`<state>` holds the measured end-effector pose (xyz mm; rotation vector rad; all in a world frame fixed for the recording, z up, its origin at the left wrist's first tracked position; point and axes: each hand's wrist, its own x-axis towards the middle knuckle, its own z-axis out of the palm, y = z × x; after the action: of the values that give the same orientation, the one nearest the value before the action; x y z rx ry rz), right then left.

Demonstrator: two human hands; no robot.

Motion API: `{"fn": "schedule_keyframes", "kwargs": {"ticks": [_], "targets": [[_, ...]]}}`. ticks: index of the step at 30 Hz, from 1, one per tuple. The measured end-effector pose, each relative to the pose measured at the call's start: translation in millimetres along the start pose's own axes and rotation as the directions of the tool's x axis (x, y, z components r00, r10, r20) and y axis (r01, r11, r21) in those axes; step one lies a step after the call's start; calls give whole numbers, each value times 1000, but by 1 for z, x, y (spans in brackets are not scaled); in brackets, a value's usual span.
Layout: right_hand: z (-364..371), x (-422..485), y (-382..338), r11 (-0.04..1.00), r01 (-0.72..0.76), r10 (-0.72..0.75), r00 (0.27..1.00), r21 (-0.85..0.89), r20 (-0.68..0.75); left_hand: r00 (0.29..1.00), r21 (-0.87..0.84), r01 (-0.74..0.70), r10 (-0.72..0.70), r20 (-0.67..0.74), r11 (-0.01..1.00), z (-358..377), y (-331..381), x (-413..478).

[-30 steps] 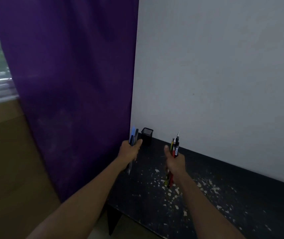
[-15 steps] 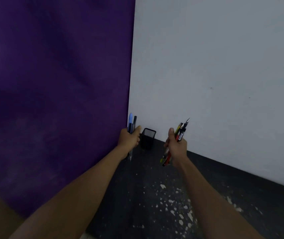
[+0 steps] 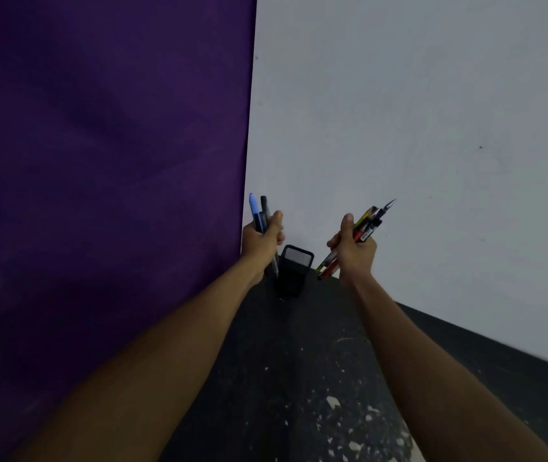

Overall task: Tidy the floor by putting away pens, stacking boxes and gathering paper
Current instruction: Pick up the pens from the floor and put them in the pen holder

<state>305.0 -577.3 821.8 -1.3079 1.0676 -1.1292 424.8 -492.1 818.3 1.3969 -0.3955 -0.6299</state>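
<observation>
Hands nearer mesh cup point(image 3: 294, 270) at counter's point(image 3: 299, 361) far corner; left hand point(image 3: 261, 243) grips two pens point(image 3: 259, 211), right hand point(image 3: 354, 250) a bundle point(image 3: 367, 221). Crowded drop could tip cup.

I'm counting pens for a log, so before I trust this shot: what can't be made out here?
All from the head view:
- Left-hand pens: the left hand covers their middles, so the count is unsure.
- Right-hand pens: they are bunched and overlapping in the right hand, so the count is unsure.
- Pen cup: the inside is too dark to show any contents.
- Dark tabletop: cut off by the bottom edge.
</observation>
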Motion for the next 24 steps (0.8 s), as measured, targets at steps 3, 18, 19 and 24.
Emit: {"fn": "schedule_keyframes", "kwargs": {"ticks": [3, 18, 19, 24], "targets": [[13, 22, 14, 1000, 25, -25, 1000, 2, -9, 998, 8, -19, 18, 53, 1000, 17, -6, 22], [63, 75, 78, 999, 45, -44, 997, -16, 66, 994, 39, 2, -6, 110, 999, 48, -65, 105], [64, 77, 82, 999, 38, -37, 997, -24, 67, 993, 44, 4, -9, 118, 999, 49, -68, 109], [68, 81, 95, 1000, 23, -22, 995, -12, 94, 989, 86, 1, -14, 145, 996, 52, -83, 118]]}}
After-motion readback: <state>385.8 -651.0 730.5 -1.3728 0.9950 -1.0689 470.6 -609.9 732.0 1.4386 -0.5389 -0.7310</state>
